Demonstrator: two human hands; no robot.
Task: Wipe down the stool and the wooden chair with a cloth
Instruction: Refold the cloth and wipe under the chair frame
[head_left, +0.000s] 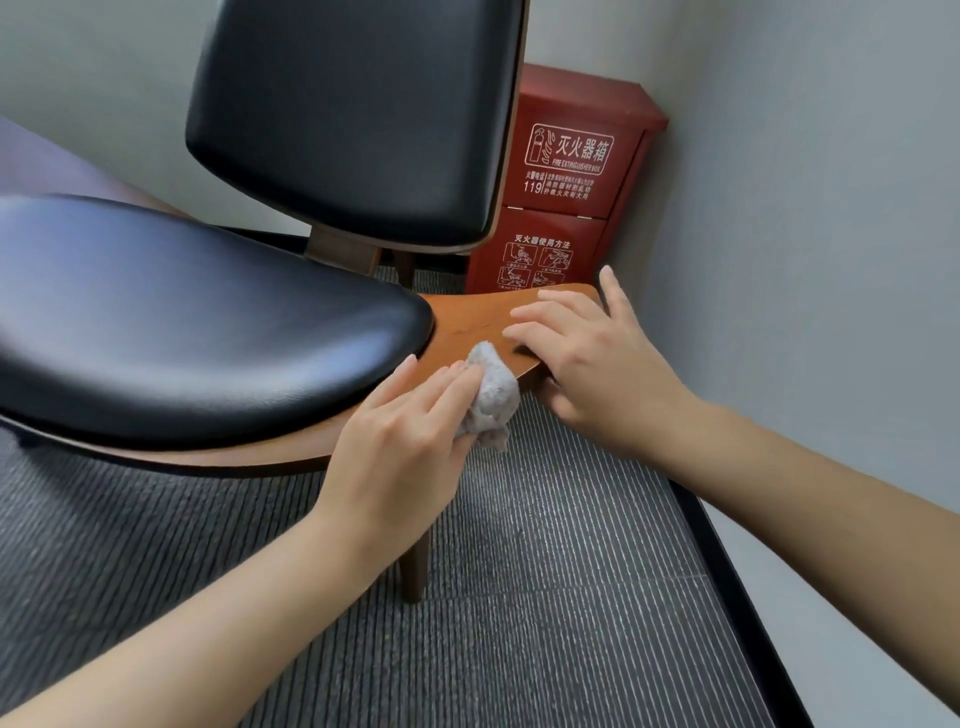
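Observation:
The wooden chair fills the left and middle, with a black padded seat and black backrest. Its brown wooden wing juts out to the right of the seat. My left hand grips a crumpled grey cloth and presses it on the wing's front edge. My right hand rests on the wing's tip, fingers spread flat on top and thumb tucked under the edge. No stool is in view.
A red fire extinguisher box stands in the corner behind the chair's wing. A grey wall runs close along the right with a black skirting strip. Grey striped carpet covers the floor; a chair leg stands below the seat.

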